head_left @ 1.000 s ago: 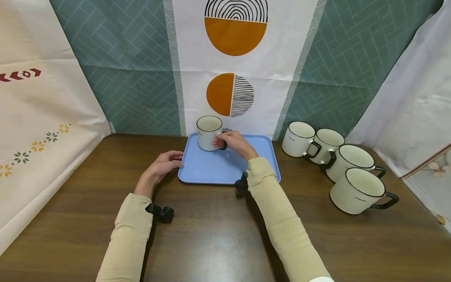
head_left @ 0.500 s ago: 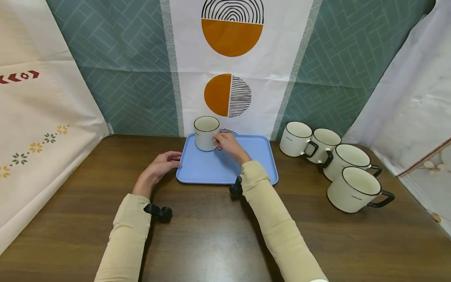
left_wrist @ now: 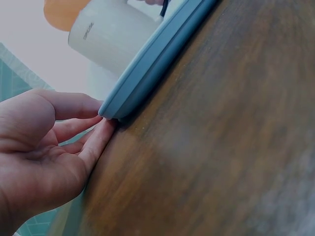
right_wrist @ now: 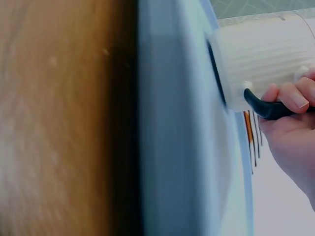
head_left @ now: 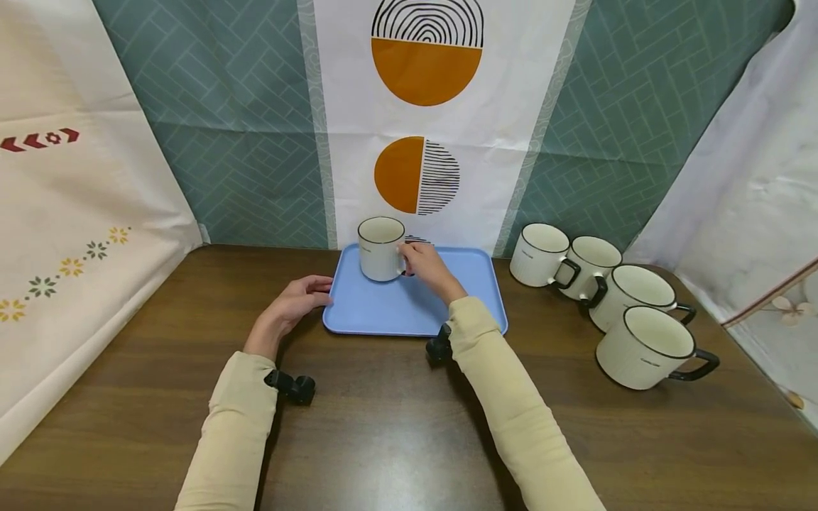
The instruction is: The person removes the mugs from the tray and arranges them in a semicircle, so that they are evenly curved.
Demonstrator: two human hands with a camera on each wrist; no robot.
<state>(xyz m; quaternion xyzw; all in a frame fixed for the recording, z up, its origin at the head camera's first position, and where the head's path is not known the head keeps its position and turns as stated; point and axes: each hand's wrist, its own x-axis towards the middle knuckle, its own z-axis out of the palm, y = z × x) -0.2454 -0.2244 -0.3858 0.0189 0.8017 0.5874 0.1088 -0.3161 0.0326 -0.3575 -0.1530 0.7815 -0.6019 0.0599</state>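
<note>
My right hand (head_left: 429, 270) grips the black handle of a white enamel mug (head_left: 378, 257), fingers curled round it. The mug (right_wrist: 266, 54) is upright over the back left part of a blue tray (head_left: 409, 312); its base is on the tray or very close to it. At the tray's left edge, my left hand (head_left: 295, 304) pinches the rim. In the left wrist view, the thumb of that hand (left_wrist: 39, 157) lies against the top of the rim and the fingers are beneath it, on the table.
To the right of the tray, several more white mugs (head_left: 645, 348) with black rims and handles stand in a slanting row on the brown wooden table (head_left: 358, 426). A patterned cloth (head_left: 243, 142) hangs directly behind the tray, with pale cloths on both sides.
The mug has shifted slightly toward the tray's front, with my right hand on its handle. My left hand stays at the tray's left edge. The head view has swayed a little.
</note>
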